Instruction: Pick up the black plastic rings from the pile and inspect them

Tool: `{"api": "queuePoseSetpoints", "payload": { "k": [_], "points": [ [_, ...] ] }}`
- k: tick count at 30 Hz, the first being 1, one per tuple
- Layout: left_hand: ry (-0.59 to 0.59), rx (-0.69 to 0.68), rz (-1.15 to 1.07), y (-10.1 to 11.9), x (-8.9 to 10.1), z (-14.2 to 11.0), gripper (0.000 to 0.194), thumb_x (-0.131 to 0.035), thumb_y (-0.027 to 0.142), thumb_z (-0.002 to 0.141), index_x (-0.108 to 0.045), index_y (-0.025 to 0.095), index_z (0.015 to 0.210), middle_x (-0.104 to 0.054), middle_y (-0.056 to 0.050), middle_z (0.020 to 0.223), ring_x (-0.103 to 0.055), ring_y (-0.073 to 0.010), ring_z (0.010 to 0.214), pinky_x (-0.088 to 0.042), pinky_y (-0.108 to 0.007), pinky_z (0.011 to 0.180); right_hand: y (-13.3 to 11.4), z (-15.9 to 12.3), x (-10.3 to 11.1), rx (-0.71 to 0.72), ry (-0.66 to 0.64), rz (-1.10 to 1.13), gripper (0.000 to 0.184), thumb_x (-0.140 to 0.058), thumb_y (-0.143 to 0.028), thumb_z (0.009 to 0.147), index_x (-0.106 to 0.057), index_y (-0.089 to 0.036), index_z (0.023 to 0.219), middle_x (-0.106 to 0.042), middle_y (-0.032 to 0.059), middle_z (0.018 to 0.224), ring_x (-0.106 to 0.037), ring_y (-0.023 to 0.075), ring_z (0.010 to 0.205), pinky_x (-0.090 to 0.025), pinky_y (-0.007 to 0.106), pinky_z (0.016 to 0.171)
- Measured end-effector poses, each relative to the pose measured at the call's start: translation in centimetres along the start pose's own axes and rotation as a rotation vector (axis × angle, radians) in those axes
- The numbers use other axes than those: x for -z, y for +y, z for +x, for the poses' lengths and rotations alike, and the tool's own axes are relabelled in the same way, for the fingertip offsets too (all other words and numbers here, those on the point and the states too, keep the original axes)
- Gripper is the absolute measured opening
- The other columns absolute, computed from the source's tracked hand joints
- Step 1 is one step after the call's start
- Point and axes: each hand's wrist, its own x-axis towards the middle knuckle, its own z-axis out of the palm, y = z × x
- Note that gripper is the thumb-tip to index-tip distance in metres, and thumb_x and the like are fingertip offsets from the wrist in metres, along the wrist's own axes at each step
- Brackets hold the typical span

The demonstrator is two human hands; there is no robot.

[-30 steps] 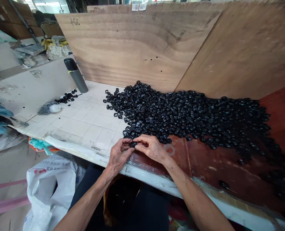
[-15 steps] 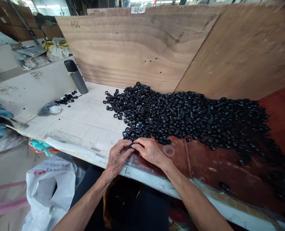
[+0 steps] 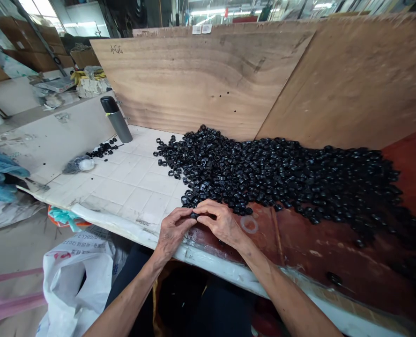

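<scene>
Between my two hands, near the table's front edge, is a small black plastic ring [image 3: 194, 215], mostly covered by my fingers. My left hand [image 3: 172, 230] pinches it from the left with thumb and fingertips. From the right, my right hand [image 3: 219, 222] closes its thumb and forefinger on the same part. Just beyond my fingertips spreads a large pile of similar black rings [image 3: 250, 168], running off to the right.
Wooden boards [image 3: 201, 79] wall off the back. A grey bottle [image 3: 118, 121] stands at the left rear, near a small group of black pieces [image 3: 104, 150] and a plastic bag [image 3: 76, 164]. A white sack [image 3: 76, 276] hangs below the front edge at left.
The camera view has shifted, so the scene sits slightly lower in the picture. Both hands stay together at the same place, with the black ring a little more visible between the fingertips.
</scene>
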Motion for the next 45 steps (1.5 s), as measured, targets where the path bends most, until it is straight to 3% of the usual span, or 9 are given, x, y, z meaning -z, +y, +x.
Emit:
{"api": "queuePoseSetpoints", "payload": {
  "k": [7,12,19,23,28,32,36,42,45],
  "points": [
    [-0.007,0.05,0.069,0.6,0.3,-0.2,0.023,-0.081,0.034,0.08,-0.08,0.022,0.099,-0.076,-0.007,0.107,-0.072,-0.0242,0.103,-0.058,-0.036,0.096,0.1,-0.2,-0.8,-0.091,0.062,-0.083,0.023,-0.063,-0.02,0.089,-0.066,-0.021,0.111,-0.069,0.0004,0.087,-0.065,0.0164,0.077,-0.052,0.027,0.074],
    [0.008,-0.058,-0.017,-1.7,0.4,0.2,0.026,-0.082,0.04,0.077,-0.08,0.021,0.094,-0.075,-0.009,0.101,-0.073,-0.0248,0.097,-0.061,-0.033,0.087,0.4,0.0,-1.5,-0.088,0.018,-0.206,0.023,-0.048,-0.033,0.101,-0.062,-0.022,0.114,-0.063,-0.0031,0.069,-0.063,0.0156,0.064,-0.049,0.025,0.067],
    [-0.022,-0.096,-0.077,-4.5,1.0,0.9,0.033,-0.084,0.046,0.074,-0.081,0.021,0.095,-0.074,-0.009,0.097,-0.072,-0.0234,0.092,-0.061,-0.031,0.081,0.8,-0.6,-0.8,-0.062,-0.095,-0.325,0.026,-0.047,-0.027,0.101,-0.068,-0.024,0.085,-0.069,-0.0005,0.072,-0.065,0.0155,0.067,-0.047,0.022,0.062],
    [-0.019,-0.141,-0.085,-4.9,0.9,0.9,0.036,-0.083,0.051,0.074,-0.082,0.021,0.094,-0.074,-0.01,0.095,-0.07,-0.0229,0.09,-0.06,-0.03,0.081,2.4,-1.6,-0.7,0.032,-0.031,-0.457,0.019,-0.057,-0.033,0.096,-0.075,-0.027,0.101,-0.076,0.0072,0.103,-0.07,0.0239,0.094,-0.051,0.028,0.081],
    [0.017,-0.079,-0.131,-4.6,0.6,0.8,0.038,-0.085,0.051,0.071,-0.081,0.021,0.095,-0.073,-0.01,0.097,-0.07,-0.0233,0.09,-0.059,-0.031,0.08,1.6,-0.9,-1.2,-0.032,0.024,-0.365,0.027,-0.049,-0.04,0.102,-0.072,-0.025,0.102,-0.071,0.0019,0.075,-0.066,0.0172,0.066,-0.05,0.024,0.062],
    [-0.011,-0.057,-0.152,-4.3,1.0,1.1,0.033,-0.086,0.045,0.072,-0.081,0.022,0.095,-0.074,-0.009,0.097,-0.072,-0.0244,0.093,-0.06,-0.034,0.085,0.4,-0.2,-1.2,-0.013,0.015,-0.306,0.025,-0.053,-0.041,0.099,-0.073,-0.027,0.097,-0.073,0.0031,0.087,-0.068,0.0192,0.079,-0.052,0.026,0.073],
    [0.033,-0.02,-0.095,-3.2,1.0,0.8,0.035,-0.085,0.047,0.072,-0.08,0.02,0.095,-0.074,-0.009,0.099,-0.071,-0.0246,0.093,-0.06,-0.032,0.082,0.8,-0.1,-1.2,-0.097,0.014,-0.31,0.044,-0.05,-0.045,0.101,-0.068,-0.023,0.068,-0.064,0.0016,0.061,-0.06,0.0177,0.061,-0.046,0.026,0.062],
    [0.068,0.092,0.003,-0.6,0.7,0.0,0.033,-0.082,0.041,0.075,-0.078,0.021,0.101,-0.075,-0.007,0.104,-0.07,-0.0246,0.099,-0.058,-0.035,0.091,-0.4,0.0,-0.5,-0.14,-0.067,-0.235,0.051,-0.043,-0.044,0.102,-0.063,-0.019,0.063,-0.058,-0.0005,0.057,-0.053,0.0144,0.056,-0.04,0.026,0.058],
    [0.072,0.072,-0.014,-0.6,0.5,0.2,0.032,-0.083,0.039,0.074,-0.077,0.02,0.1,-0.074,-0.007,0.104,-0.07,-0.0239,0.101,-0.057,-0.035,0.093,-0.9,0.2,0.0,-0.122,-0.049,-0.208,0.031,-0.059,-0.038,0.094,-0.066,-0.018,0.071,-0.063,0.0001,0.066,-0.056,0.015,0.063,-0.042,0.025,0.062]
  ]
}}
